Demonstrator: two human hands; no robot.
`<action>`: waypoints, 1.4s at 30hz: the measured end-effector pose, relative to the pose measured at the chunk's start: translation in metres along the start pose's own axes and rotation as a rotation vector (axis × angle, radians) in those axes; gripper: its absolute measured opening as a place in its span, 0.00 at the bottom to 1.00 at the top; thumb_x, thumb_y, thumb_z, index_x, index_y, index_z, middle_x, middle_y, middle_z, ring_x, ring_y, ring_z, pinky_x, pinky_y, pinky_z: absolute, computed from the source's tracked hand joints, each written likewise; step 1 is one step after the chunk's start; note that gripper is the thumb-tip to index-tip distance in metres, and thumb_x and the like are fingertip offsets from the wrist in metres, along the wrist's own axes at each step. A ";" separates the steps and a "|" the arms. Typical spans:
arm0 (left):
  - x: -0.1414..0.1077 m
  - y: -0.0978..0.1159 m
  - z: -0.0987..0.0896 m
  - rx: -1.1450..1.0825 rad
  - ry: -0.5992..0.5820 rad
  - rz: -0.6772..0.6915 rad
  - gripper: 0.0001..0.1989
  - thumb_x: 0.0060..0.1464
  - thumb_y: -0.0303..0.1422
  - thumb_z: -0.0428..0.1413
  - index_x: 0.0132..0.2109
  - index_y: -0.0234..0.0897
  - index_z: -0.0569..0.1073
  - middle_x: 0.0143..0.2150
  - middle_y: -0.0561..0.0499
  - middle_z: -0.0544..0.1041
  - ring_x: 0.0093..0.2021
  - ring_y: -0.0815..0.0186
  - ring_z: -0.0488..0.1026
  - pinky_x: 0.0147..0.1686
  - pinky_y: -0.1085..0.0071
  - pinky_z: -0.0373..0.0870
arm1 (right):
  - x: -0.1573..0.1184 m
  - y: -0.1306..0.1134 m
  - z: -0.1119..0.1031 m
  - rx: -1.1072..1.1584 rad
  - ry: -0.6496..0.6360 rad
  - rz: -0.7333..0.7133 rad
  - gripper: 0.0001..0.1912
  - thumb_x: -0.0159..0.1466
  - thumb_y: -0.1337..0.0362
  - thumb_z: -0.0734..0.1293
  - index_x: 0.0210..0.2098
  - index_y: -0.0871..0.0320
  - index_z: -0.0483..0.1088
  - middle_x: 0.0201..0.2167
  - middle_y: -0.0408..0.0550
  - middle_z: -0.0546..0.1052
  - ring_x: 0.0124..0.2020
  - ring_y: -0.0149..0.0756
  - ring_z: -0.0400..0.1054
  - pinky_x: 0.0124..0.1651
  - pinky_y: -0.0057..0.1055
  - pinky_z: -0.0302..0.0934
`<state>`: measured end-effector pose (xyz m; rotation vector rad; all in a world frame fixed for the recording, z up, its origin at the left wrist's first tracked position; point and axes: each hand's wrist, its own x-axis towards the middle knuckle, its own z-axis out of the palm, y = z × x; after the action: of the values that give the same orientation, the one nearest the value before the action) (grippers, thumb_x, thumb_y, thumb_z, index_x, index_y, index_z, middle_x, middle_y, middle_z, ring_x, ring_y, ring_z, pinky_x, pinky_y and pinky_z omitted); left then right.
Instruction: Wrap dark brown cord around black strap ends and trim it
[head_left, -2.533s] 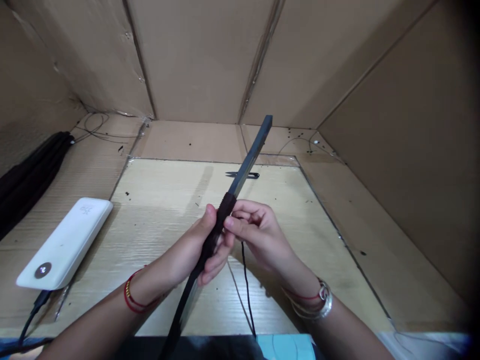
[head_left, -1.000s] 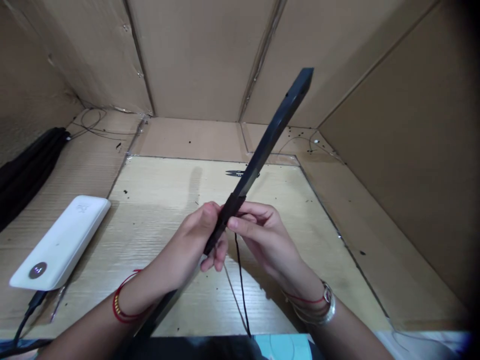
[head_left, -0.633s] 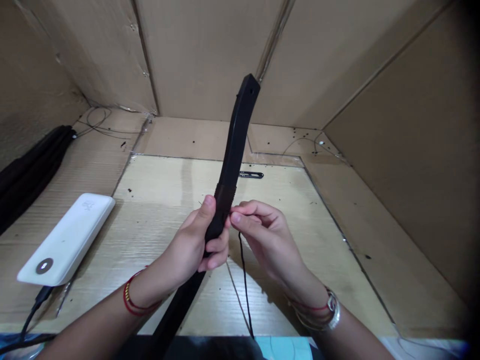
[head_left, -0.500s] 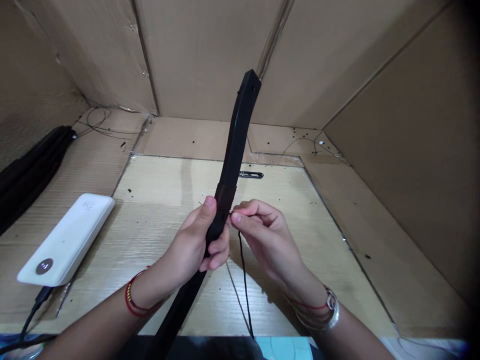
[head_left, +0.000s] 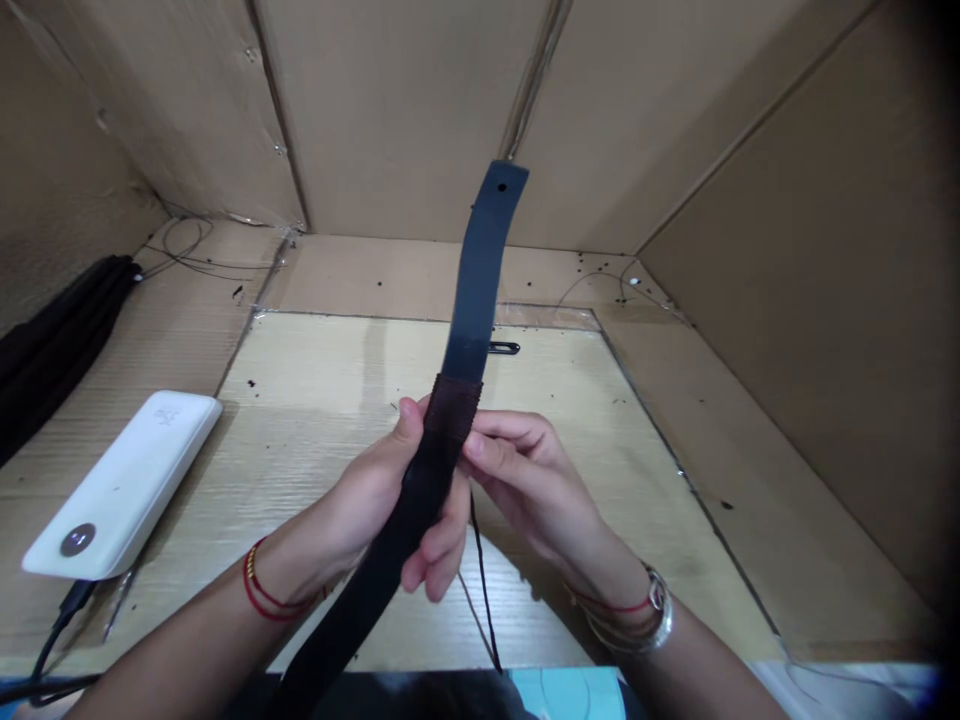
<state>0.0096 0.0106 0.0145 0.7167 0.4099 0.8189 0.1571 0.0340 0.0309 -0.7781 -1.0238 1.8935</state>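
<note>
Since the earlier frame, one black strip (head_left: 478, 270) had turned, and its wide flat face, with one hole near the tip, looked toward the camera. It was held up above the surface (head_left: 330, 370), slanting across the middle. One dark brown band (head_left: 454, 405) went across it. Of the two hands, the left hand (head_left: 375, 480) was wrapped around the strip below the band, thumb on one side, fingers behind. The right hand (head_left: 536, 480) touched the band's right edge with thumb and forefinger; whether they pinched something I could not tell. Two cords hung below, one black cord (head_left: 481, 570) and one thin brown cord (head_left: 472, 605). Cardboard walls (head_left: 405, 120) enclosed the surface like a box; inside them were one white power bank (head_left: 124, 490) with one cable (head_left: 56, 620) plugged in, one black bundle (head_left: 67, 350), and one black tool (head_left: 506, 348), partly hidden behind the strip.
</note>
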 end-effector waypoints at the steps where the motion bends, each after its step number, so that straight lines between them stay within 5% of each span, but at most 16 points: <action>1: 0.001 0.000 0.001 0.022 0.028 0.022 0.35 0.60 0.60 0.35 0.55 0.37 0.65 0.17 0.56 0.69 0.13 0.68 0.69 0.11 0.78 0.60 | -0.001 -0.001 0.001 -0.001 0.003 -0.021 0.06 0.56 0.62 0.75 0.31 0.58 0.79 0.28 0.46 0.80 0.29 0.30 0.74 0.36 0.27 0.70; 6: 0.000 0.006 0.006 0.212 0.188 0.192 0.24 0.62 0.55 0.43 0.48 0.38 0.64 0.23 0.55 0.72 0.24 0.67 0.74 0.26 0.74 0.71 | -0.002 -0.001 0.003 -0.024 0.043 -0.052 0.09 0.62 0.61 0.69 0.39 0.59 0.77 0.19 0.45 0.75 0.15 0.33 0.68 0.17 0.29 0.63; 10: -0.004 0.014 0.006 0.451 0.273 0.131 0.14 0.63 0.44 0.52 0.43 0.36 0.68 0.28 0.54 0.75 0.29 0.71 0.73 0.33 0.76 0.70 | 0.002 0.002 0.000 -0.046 0.184 -0.176 0.05 0.57 0.63 0.74 0.31 0.57 0.78 0.27 0.46 0.79 0.23 0.31 0.71 0.27 0.29 0.68; 13: -0.005 0.015 0.006 0.642 0.403 0.131 0.19 0.63 0.47 0.52 0.34 0.34 0.71 0.25 0.53 0.74 0.25 0.73 0.70 0.28 0.78 0.66 | 0.005 0.004 -0.003 -0.037 0.281 -0.216 0.05 0.54 0.64 0.76 0.31 0.55 0.79 0.31 0.44 0.80 0.31 0.30 0.72 0.38 0.29 0.69; 17: -0.004 0.010 0.009 0.609 0.512 0.157 0.24 0.61 0.51 0.50 0.29 0.35 0.69 0.18 0.55 0.70 0.18 0.74 0.66 0.20 0.78 0.62 | 0.005 0.006 -0.005 -0.001 0.243 -0.133 0.06 0.55 0.62 0.76 0.31 0.56 0.78 0.28 0.44 0.78 0.28 0.29 0.69 0.35 0.29 0.66; 23: -0.007 0.007 0.010 0.437 0.367 0.053 0.29 0.56 0.60 0.48 0.29 0.36 0.66 0.14 0.58 0.65 0.13 0.75 0.61 0.15 0.80 0.58 | 0.009 0.007 -0.008 0.107 0.163 0.005 0.09 0.50 0.61 0.79 0.27 0.57 0.77 0.24 0.42 0.75 0.25 0.27 0.65 0.30 0.26 0.63; 30: -0.005 0.004 0.004 0.254 0.104 0.071 0.26 0.64 0.51 0.46 0.26 0.36 0.63 0.10 0.60 0.57 0.10 0.78 0.51 0.13 0.83 0.50 | 0.007 0.005 -0.003 0.119 0.035 0.004 0.14 0.50 0.59 0.79 0.34 0.58 0.78 0.20 0.39 0.70 0.21 0.23 0.62 0.27 0.21 0.58; 35: -0.004 0.006 0.006 -0.047 -0.076 -0.019 0.25 0.65 0.50 0.44 0.26 0.37 0.61 0.10 0.62 0.53 0.08 0.78 0.47 0.11 0.82 0.45 | 0.003 0.006 -0.003 -0.105 0.190 -0.175 0.14 0.50 0.58 0.79 0.28 0.60 0.75 0.16 0.37 0.65 0.18 0.20 0.52 0.22 0.21 0.46; 38: -0.004 0.009 0.006 0.072 0.060 -0.083 0.27 0.63 0.54 0.43 0.29 0.36 0.65 0.12 0.60 0.59 0.10 0.78 0.53 0.12 0.82 0.51 | 0.004 0.008 -0.006 -0.178 0.209 -0.246 0.14 0.54 0.58 0.77 0.26 0.61 0.72 0.14 0.35 0.59 0.17 0.20 0.47 0.21 0.22 0.41; 42: -0.003 0.010 0.009 0.384 0.398 0.053 0.25 0.59 0.55 0.51 0.34 0.34 0.70 0.18 0.54 0.71 0.17 0.73 0.68 0.19 0.80 0.65 | 0.008 0.009 -0.006 -0.134 0.199 -0.239 0.15 0.56 0.59 0.76 0.25 0.61 0.69 0.16 0.35 0.59 0.19 0.21 0.51 0.24 0.23 0.46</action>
<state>0.0076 0.0093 0.0283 0.9226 0.9274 0.9467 0.1548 0.0406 0.0196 -0.8617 -1.0744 1.5259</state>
